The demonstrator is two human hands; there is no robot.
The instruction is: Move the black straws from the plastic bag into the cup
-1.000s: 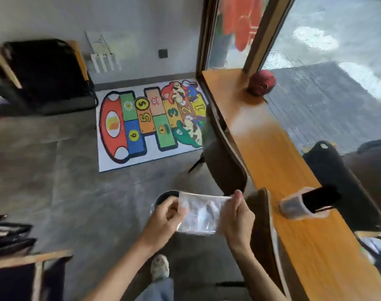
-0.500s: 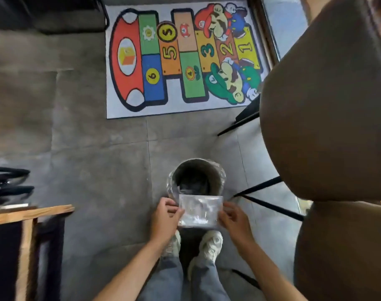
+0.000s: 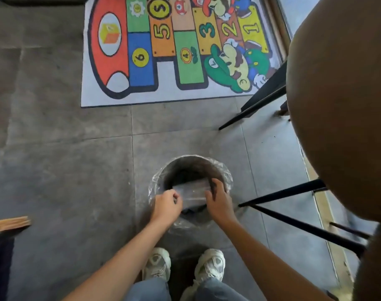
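A clear, flat plastic bag (image 3: 192,192) hangs over the mouth of a round waste bin (image 3: 225,175) lined with clear film, on the floor just in front of my feet. My left hand (image 3: 167,206) pinches the bag's left edge. My right hand (image 3: 217,199) holds its right edge, fingers curled over the top. No straws show inside the bag. The cup and the black straws are out of view.
A brown chair back (image 3: 341,118) with black metal legs (image 3: 293,216) fills the right side, close to the bin. A colourful hopscotch mat (image 3: 174,51) lies on the grey tiled floor beyond. A wooden edge (image 3: 9,222) juts in at the left.
My view has tilted down from the counter with the cup to the floor. Both hands have carried the bag lower and forward, over the bin's opening.
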